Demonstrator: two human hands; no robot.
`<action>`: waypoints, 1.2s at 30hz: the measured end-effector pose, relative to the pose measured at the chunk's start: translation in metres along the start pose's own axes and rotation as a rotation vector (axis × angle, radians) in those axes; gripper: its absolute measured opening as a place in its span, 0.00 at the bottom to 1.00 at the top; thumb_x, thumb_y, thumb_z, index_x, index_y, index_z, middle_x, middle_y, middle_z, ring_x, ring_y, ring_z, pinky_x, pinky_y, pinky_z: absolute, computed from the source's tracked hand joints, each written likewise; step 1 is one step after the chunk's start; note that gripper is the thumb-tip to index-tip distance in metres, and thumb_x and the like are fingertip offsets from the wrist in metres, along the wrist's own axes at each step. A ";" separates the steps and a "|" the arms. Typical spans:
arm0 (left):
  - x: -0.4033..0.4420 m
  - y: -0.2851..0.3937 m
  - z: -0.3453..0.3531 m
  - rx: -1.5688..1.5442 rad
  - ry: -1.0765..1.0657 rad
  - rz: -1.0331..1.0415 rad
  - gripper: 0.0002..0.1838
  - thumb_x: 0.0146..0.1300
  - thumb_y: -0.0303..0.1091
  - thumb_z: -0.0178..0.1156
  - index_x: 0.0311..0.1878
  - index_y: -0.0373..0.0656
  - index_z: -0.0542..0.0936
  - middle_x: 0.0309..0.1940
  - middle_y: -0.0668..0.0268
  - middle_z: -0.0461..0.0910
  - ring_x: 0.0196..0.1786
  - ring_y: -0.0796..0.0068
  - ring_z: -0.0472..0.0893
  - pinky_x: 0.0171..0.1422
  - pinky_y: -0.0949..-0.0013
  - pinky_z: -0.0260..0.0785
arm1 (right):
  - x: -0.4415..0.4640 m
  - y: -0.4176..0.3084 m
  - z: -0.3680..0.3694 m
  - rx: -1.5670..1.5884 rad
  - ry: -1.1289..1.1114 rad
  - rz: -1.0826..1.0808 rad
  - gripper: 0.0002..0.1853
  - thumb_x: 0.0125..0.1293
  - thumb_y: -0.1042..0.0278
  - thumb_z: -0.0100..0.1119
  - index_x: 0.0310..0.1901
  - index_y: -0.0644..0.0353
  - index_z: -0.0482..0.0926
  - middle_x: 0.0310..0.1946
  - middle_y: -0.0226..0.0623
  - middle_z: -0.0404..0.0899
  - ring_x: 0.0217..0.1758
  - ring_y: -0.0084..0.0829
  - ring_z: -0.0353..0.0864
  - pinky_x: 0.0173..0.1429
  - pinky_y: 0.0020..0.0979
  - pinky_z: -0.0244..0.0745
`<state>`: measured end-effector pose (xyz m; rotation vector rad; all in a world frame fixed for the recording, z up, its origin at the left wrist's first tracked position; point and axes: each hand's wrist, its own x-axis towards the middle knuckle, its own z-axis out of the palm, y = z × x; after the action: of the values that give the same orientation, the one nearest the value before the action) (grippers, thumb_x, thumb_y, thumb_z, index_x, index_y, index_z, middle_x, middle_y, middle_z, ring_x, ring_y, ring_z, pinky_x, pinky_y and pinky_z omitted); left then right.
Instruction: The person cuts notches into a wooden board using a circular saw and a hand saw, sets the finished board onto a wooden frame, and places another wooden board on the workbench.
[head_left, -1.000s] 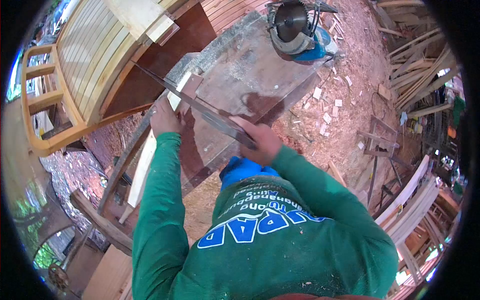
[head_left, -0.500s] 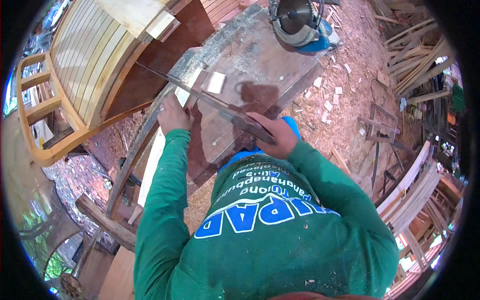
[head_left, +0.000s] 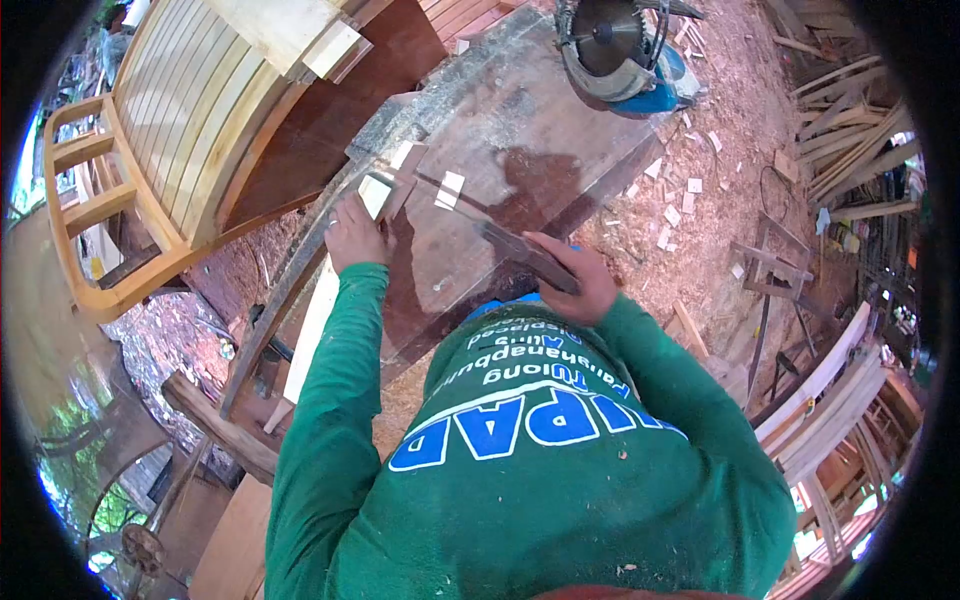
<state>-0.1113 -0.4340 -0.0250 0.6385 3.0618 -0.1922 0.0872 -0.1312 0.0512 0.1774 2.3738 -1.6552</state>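
Observation:
My right hand point(head_left: 583, 278) is closed round the dark handle of a long, thin saw point(head_left: 500, 236), whose blade points up and left over the brown work table point(head_left: 455, 265). My left hand point(head_left: 356, 234) grips a pale wooden strip point(head_left: 373, 195) at the table's left edge, its fingers near the strip's top end. Just beyond that end lies a small pale offcut point(head_left: 408, 156). Another small wood piece point(head_left: 449, 191) lies on the table beside the blade.
A circular saw point(head_left: 620, 60) rests on the table's far end. Slatted wooden furniture point(head_left: 190, 110) stands at the upper left. Offcuts point(head_left: 688, 203) and sawdust cover the ground at the right. Curved wood pieces point(head_left: 815, 400) are stacked at the lower right.
The saw has come away from the strip toward the lower right with my right hand. A small wood piece now lies loose on the table, and a gap shows at the strip's end.

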 end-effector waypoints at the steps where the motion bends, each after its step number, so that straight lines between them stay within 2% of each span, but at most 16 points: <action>1: 0.000 -0.002 0.003 -0.003 -0.011 -0.003 0.39 0.58 0.51 0.73 0.66 0.40 0.70 0.52 0.58 0.76 0.54 0.56 0.81 0.51 0.54 0.74 | -0.006 -0.001 -0.004 -0.038 0.012 0.015 0.39 0.59 0.77 0.65 0.75 0.56 0.71 0.38 0.46 0.87 0.35 0.42 0.88 0.43 0.36 0.81; 3: 0.000 -0.003 0.005 0.002 -0.029 -0.001 0.38 0.58 0.50 0.73 0.65 0.40 0.70 0.52 0.58 0.76 0.55 0.56 0.80 0.51 0.54 0.74 | 0.000 -0.013 0.000 0.048 0.093 -0.029 0.39 0.59 0.76 0.65 0.75 0.54 0.71 0.39 0.44 0.87 0.36 0.40 0.88 0.45 0.35 0.80; 5: 0.001 0.000 0.002 0.018 -0.033 -0.007 0.38 0.57 0.50 0.73 0.65 0.40 0.70 0.52 0.57 0.76 0.55 0.56 0.81 0.52 0.54 0.74 | 0.014 -0.021 0.007 0.154 0.138 -0.032 0.42 0.56 0.75 0.65 0.76 0.49 0.70 0.42 0.47 0.88 0.41 0.45 0.90 0.50 0.37 0.81; 8: 0.001 -0.002 0.002 -0.012 -0.056 -0.025 0.37 0.57 0.48 0.74 0.64 0.40 0.70 0.53 0.56 0.76 0.55 0.55 0.81 0.52 0.53 0.75 | 0.020 -0.019 0.018 0.158 0.044 0.029 0.42 0.56 0.77 0.64 0.77 0.49 0.70 0.39 0.48 0.88 0.37 0.44 0.89 0.46 0.37 0.80; 11: 0.000 -0.003 0.001 -0.067 0.012 0.009 0.37 0.56 0.47 0.75 0.64 0.40 0.70 0.53 0.56 0.76 0.55 0.55 0.81 0.52 0.52 0.75 | 0.002 -0.019 0.016 0.047 -0.062 0.082 0.41 0.58 0.78 0.63 0.77 0.51 0.70 0.38 0.48 0.87 0.35 0.44 0.89 0.44 0.36 0.80; 12: 0.001 -0.001 -0.001 -0.063 0.025 0.005 0.37 0.56 0.46 0.75 0.63 0.40 0.70 0.53 0.56 0.76 0.55 0.54 0.81 0.52 0.52 0.75 | -0.003 -0.013 0.017 0.098 -0.053 0.091 0.42 0.57 0.77 0.63 0.77 0.53 0.69 0.36 0.47 0.87 0.35 0.46 0.89 0.42 0.37 0.80; 15: 0.000 -0.001 0.002 -0.096 -0.001 -0.018 0.39 0.55 0.46 0.75 0.65 0.39 0.70 0.53 0.57 0.76 0.55 0.55 0.80 0.53 0.52 0.74 | -0.009 -0.010 0.010 0.014 -0.064 0.019 0.41 0.57 0.76 0.64 0.77 0.56 0.68 0.36 0.49 0.87 0.35 0.49 0.88 0.42 0.40 0.80; 18: 0.000 0.000 -0.002 -0.066 -0.006 -0.009 0.41 0.54 0.46 0.76 0.68 0.39 0.70 0.52 0.57 0.76 0.56 0.56 0.80 0.53 0.54 0.73 | 0.019 -0.011 0.020 0.141 -0.074 0.012 0.42 0.57 0.73 0.66 0.76 0.54 0.68 0.36 0.51 0.86 0.36 0.53 0.88 0.44 0.44 0.81; 21: -0.001 0.000 0.003 -0.042 -0.021 -0.036 0.43 0.53 0.46 0.76 0.70 0.38 0.69 0.53 0.57 0.76 0.57 0.57 0.79 0.54 0.54 0.72 | 0.061 0.003 0.037 0.070 -0.065 -0.087 0.42 0.57 0.71 0.67 0.76 0.50 0.69 0.35 0.52 0.85 0.38 0.55 0.87 0.45 0.46 0.81; 24: -0.001 -0.001 0.004 -0.039 0.034 0.006 0.42 0.53 0.46 0.75 0.68 0.38 0.70 0.52 0.58 0.76 0.56 0.57 0.80 0.54 0.53 0.72 | 0.062 0.003 0.041 0.110 -0.056 -0.078 0.42 0.56 0.69 0.68 0.76 0.47 0.69 0.34 0.52 0.85 0.37 0.57 0.87 0.45 0.48 0.81; 27: 0.000 -0.002 0.005 -0.068 0.049 0.005 0.41 0.54 0.46 0.75 0.68 0.39 0.71 0.52 0.58 0.76 0.55 0.57 0.80 0.53 0.54 0.73 | 0.038 0.007 0.034 0.092 -0.051 -0.101 0.41 0.57 0.71 0.66 0.76 0.47 0.68 0.35 0.51 0.84 0.36 0.52 0.87 0.45 0.42 0.81; 30: -0.002 0.000 -0.003 -0.028 0.030 0.013 0.39 0.55 0.47 0.75 0.67 0.39 0.71 0.52 0.59 0.77 0.54 0.57 0.81 0.52 0.54 0.74 | -0.004 0.001 0.005 -0.010 -0.205 0.204 0.41 0.57 0.73 0.66 0.76 0.46 0.69 0.38 0.45 0.84 0.35 0.40 0.86 0.46 0.35 0.80; 33: 0.000 0.003 -0.011 -0.012 -0.059 -0.026 0.39 0.56 0.47 0.75 0.67 0.39 0.71 0.53 0.59 0.77 0.54 0.57 0.81 0.52 0.54 0.74 | -0.044 0.031 0.002 0.122 -0.047 0.155 0.39 0.58 0.75 0.65 0.74 0.49 0.72 0.40 0.39 0.83 0.37 0.28 0.82 0.46 0.31 0.77; 36: -0.001 0.003 -0.009 -0.029 -0.010 -0.025 0.40 0.57 0.48 0.74 0.68 0.39 0.71 0.52 0.59 0.77 0.55 0.57 0.81 0.51 0.54 0.75 | -0.064 0.021 -0.006 0.246 0.117 0.224 0.35 0.59 0.75 0.66 0.72 0.55 0.75 0.42 0.35 0.83 0.39 0.25 0.80 0.47 0.30 0.77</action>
<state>-0.1094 -0.4309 -0.0163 0.5965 3.0579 -0.1502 0.1527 -0.1157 0.0514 0.5757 2.1273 -1.8634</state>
